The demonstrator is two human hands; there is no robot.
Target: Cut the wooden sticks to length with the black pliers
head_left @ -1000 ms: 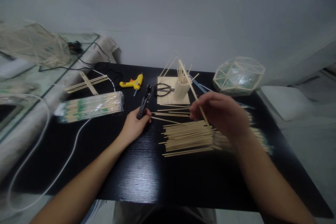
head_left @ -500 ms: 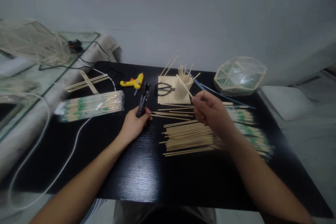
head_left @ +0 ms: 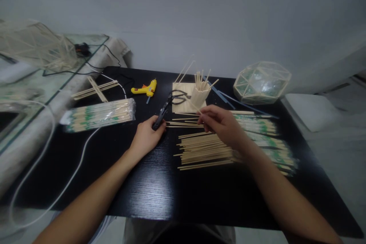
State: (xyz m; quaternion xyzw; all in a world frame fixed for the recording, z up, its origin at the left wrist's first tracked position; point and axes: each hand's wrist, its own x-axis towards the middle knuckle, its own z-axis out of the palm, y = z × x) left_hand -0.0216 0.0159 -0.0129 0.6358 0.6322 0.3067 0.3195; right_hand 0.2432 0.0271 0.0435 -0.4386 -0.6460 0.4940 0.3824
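My left hand (head_left: 145, 133) is closed around a black pliers-like tool (head_left: 161, 116), its upper end slanting toward black-handled scissors (head_left: 177, 101). The exact kind of tool is hard to make out. Between the pinched fingers of my right hand (head_left: 219, 122) is a thin wooden stick (head_left: 194, 106), pointing up and left over a light wooden board (head_left: 176, 108). On that board stands a wooden cup (head_left: 198, 98) holding several sticks upright. Loose sticks lie between my hands, and a larger pile of sticks (head_left: 204, 148) rests just below my right hand.
A yellow glue gun (head_left: 145, 89) and a wrapped stick pack (head_left: 100, 115) lie left on the black table (head_left: 148, 190). More packs (head_left: 268, 139) are at right, below a faceted stick-framed form (head_left: 261, 83). A white cable (head_left: 81, 160) loops along the left side.
My right hand has moved left and slightly down with its stick, away from the cup. The tool in my left hand has tilted further right, toward the scissors.
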